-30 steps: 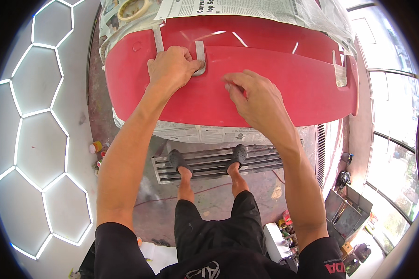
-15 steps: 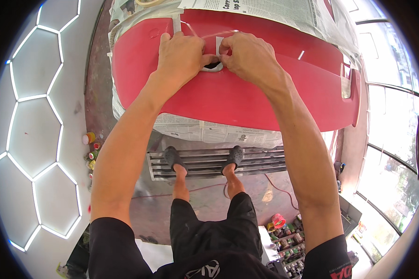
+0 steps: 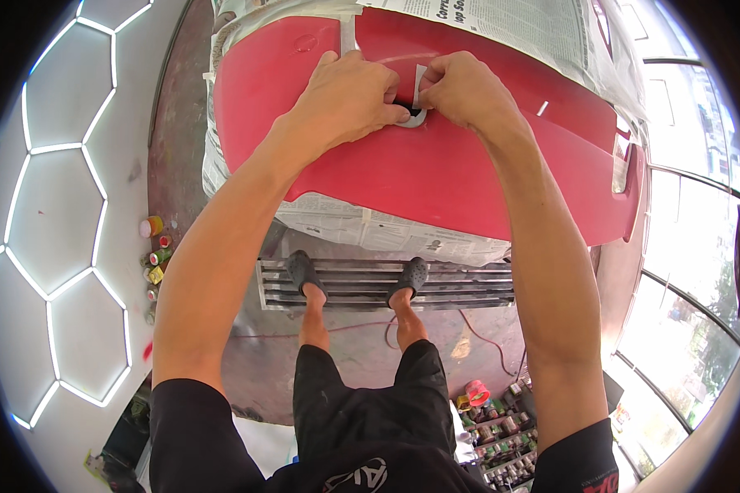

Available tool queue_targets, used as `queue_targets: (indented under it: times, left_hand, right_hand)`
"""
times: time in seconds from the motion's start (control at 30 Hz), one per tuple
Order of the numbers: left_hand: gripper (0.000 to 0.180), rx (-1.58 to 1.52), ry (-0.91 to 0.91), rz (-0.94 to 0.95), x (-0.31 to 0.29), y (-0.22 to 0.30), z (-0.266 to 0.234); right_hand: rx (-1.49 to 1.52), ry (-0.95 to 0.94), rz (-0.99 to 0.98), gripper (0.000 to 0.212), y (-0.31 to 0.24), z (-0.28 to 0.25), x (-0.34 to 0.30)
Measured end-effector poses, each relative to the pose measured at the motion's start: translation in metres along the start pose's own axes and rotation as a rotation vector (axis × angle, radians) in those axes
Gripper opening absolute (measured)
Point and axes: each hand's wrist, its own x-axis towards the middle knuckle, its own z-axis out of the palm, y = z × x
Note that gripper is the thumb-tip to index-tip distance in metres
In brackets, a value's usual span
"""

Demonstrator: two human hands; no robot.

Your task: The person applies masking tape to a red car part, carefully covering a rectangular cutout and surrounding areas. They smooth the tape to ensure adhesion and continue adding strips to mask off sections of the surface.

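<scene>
A red car body panel (image 3: pixel 370 172) lies in front of me, with a small dark oval opening near its middle. Pale masking tape (image 3: pixel 417 120) lines the near rim of this opening. A short strip of masking tape (image 3: pixel 420 80) stands up from the opening, its upper part pinched between the thumb and fingers of my right hand (image 3: pixel 469 89). On the opening's left, my left hand (image 3: pixel 344 97) rests with its thumb stretched out on the taped rim. The other left fingers are curled, with a gap between them and the thumb.
Newspaper (image 3: pixel 501 25) and pale masking film cover the far part of the car; more newspaper (image 3: pixel 386 232) hangs below the panel. My feet stand on a slatted platform (image 3: pixel 353 283). A hose (image 3: pixel 489 338) runs over the floor. Several cans (image 3: pixel 154 256) stand at left, shelved bottles (image 3: pixel 510 431) behind right.
The view has shifted, so the panel sits farther right. My left fingers and thumb have spread apart, the thumb on the rim. My right hand still pinches the upright tape strip.
</scene>
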Motion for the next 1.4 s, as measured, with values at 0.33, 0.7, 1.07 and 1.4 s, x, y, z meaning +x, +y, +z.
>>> queue_targets:
  times: [0.33, 0.7, 1.07, 1.4]
  left_hand:
    - [0.033, 0.019, 0.066, 0.043, -0.001, -0.003, 0.01]
    - [0.027, 0.113, -0.001, 0.086, 0.001, -0.001, 0.014]
    - [0.03, 0.149, 0.106, 0.121, -0.004, -0.007, 0.014]
    - [0.03, 0.196, 0.079, 0.197, -0.003, -0.015, 0.015]
  right_hand:
    - [0.098, -0.036, -0.171, 0.014, 0.021, 0.001, 0.004]
    - [-0.076, 0.05, -0.143, 0.017, 0.004, 0.005, -0.017]
    - [-0.042, 0.004, -0.114, 0.012, 0.002, 0.005, -0.021]
    - [-0.01, 0.012, -0.145, 0.015, 0.003, 0.007, -0.027]
